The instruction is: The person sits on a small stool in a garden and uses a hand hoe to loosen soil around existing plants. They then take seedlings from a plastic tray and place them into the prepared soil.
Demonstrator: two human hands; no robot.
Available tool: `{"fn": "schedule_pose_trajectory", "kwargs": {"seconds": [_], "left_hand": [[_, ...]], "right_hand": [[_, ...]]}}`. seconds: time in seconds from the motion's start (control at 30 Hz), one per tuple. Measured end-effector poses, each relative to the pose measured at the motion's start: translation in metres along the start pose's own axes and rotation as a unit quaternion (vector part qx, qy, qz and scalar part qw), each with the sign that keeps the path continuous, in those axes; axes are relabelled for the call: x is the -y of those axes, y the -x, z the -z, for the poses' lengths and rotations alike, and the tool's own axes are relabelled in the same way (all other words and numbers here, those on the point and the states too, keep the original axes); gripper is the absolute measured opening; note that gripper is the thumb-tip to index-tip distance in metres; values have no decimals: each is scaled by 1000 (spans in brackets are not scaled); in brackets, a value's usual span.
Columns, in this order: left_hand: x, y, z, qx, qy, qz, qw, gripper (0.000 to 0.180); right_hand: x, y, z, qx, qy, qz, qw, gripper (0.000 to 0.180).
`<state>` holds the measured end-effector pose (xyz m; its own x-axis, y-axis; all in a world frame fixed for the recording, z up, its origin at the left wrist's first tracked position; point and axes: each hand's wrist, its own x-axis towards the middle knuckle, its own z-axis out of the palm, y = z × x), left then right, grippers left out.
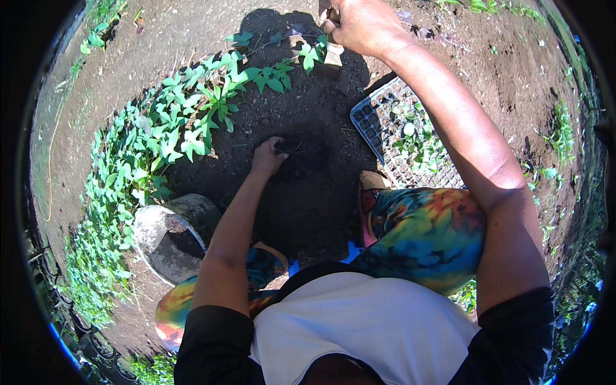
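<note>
Dark brown soil [308,160], green vine [147,138], mottled grey bucket [151,235], rainbow tie-dye trousers [430,234]

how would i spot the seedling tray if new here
Find the right knee in multicoloured trousers. Just beyond it, on the soil and partly hidden by the right forearm, lies the seedling tray. Unlike the round grey bucket, it is a flat grid of small cells, some bearing green leaves.
</note>
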<state>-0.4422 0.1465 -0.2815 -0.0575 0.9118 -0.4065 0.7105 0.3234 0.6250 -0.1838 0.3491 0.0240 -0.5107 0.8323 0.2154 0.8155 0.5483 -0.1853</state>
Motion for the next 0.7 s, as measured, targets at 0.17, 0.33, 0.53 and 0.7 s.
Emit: {"fn": "schedule_pose_trajectory", "kwargs": {"seconds": [0.17, 0.33, 0.53, 0.7], "left_hand": [[5, -6, -2, 40, 107, 5, 993, 36], [0, -5, 2, 109, 300, 135, 938, 29], [-74, -32, 82, 156, 271, 122, 942, 41], [-117, -58, 137, 22, 571, -38, 820, 48]], "right_hand": [[-2, -2, -3, 9, 6, -20, 1000, 24], [-4, -3, -5, 2, 3, -17, 1000, 24], [-6, -4, -5, 5, 10, -24, 1000, 25], [-6, -3, -3, -46, -78, -12, 996, 6]]}}
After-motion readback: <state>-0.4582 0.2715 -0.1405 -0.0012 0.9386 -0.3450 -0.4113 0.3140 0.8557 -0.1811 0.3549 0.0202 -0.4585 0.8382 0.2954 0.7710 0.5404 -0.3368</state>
